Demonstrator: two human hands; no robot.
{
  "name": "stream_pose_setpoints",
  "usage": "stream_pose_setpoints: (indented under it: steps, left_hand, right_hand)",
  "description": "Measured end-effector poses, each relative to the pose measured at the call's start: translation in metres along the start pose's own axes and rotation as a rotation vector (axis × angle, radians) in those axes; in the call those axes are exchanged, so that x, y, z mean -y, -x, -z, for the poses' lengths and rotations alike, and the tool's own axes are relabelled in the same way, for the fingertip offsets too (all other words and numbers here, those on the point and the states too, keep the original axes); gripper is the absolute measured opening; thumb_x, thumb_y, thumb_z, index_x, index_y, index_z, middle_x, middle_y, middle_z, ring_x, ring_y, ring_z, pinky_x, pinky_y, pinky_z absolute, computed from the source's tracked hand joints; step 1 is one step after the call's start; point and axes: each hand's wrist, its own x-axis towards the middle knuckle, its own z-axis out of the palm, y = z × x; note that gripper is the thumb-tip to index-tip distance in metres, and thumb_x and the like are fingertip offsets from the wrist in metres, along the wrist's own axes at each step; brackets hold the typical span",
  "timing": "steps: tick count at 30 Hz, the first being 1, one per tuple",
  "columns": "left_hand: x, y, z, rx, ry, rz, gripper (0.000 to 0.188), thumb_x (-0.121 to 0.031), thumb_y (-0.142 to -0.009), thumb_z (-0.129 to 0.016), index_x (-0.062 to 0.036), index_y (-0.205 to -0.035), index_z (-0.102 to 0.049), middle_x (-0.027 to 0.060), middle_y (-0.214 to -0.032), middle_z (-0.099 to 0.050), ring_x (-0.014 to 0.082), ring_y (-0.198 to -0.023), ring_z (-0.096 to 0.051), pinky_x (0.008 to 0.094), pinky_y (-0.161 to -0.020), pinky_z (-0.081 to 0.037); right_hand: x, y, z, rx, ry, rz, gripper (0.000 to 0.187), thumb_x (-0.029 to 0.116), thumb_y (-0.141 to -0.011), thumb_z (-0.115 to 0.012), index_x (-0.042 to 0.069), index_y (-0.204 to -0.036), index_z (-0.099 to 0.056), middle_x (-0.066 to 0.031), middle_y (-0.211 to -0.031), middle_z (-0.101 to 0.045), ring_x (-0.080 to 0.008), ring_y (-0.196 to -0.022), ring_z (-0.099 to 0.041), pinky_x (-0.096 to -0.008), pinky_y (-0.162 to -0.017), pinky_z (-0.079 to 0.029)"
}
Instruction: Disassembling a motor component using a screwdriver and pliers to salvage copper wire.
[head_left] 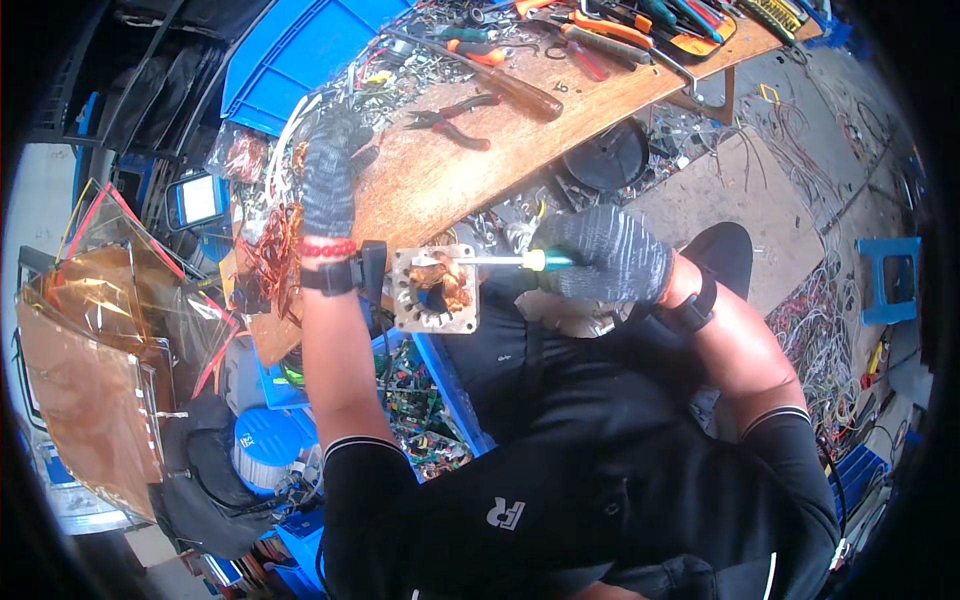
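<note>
Square grey metal motor stator with bulky copper windings (pixel 453 283) sits between the person's forearms, just beside the left wrist and near the edge of the brown wooden surface (pixel 415 190); what bears it from below cannot be told. It looks heavy for its size and stiff, with the copper softer and likely to bend or tear, and bare metal that may slip under knit gloves. The best hold is probably its outer flange, at the corners, clear of the coils. The right grip (pixel 605 255), in a grey-and-black glove, is closed around a green-and-yellow-handled screwdriver with a pale steel shank (pixel 498 261), which reaches across the stator's upper part. The left grip (pixel 330 170), similarly gloved, is over the surface; whether it grasps anything cannot be told. No writing is readable on the stator; a pale letter-like mark (pixel 506 513) shows on the black shirt (pixel 560 470).
</note>
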Motion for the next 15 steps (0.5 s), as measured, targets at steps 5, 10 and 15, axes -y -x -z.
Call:
stream_pose_setpoints:
  steps: [5, 10, 15]
  left_hand:
    - [-0.057, 0.054, -0.043, -0.041, 0.135, -0.097, 0.076, -0.013, -0.090, -0.078, -0.0010, -0.155, -0.039, 0.0126, -0.139, -0.056, 0.0230, -0.129, -0.054, 0.0375, -0.107, -0.048]
    - [-0.041, 0.061, -0.065, 0.024, -0.330, -0.230, 0.099, -0.028, -0.077, -0.091, 0.0034, -0.154, -0.037, 0.0186, -0.139, -0.056, 0.0292, -0.130, -0.054, 0.0423, -0.110, -0.046]
    - [-0.024, 0.021, -0.110, 0.240, -0.879, -0.095, 0.098, -0.034, -0.062, -0.095, 0.0061, -0.138, -0.051, 0.0180, -0.112, -0.069, 0.0323, -0.098, -0.068, 0.0424, -0.086, -0.056]
  right_hand:
    - [0.007, 0.000, -0.017, -0.142, -0.005, -0.265, 0.038, 0.027, -0.084, -0.075, 0.007, -0.116, -0.067, -0.0211, -0.093, -0.071, -0.0404, -0.088, -0.070, -0.0445, -0.076, -0.056]
    - [0.000, -0.007, -0.036, -0.459, -0.191, -0.315, 0.035, 0.025, -0.087, -0.073, 0.003, -0.114, -0.066, -0.0242, -0.093, -0.071, -0.0418, -0.086, -0.070, -0.0478, -0.076, -0.055]
    - [-0.011, -0.027, -0.046, -0.493, -0.042, -0.306, 0.042, 0.026, -0.085, -0.073, 0.001, -0.117, -0.063, -0.0252, -0.092, -0.070, -0.0440, -0.088, -0.069, -0.0511, -0.079, -0.054]
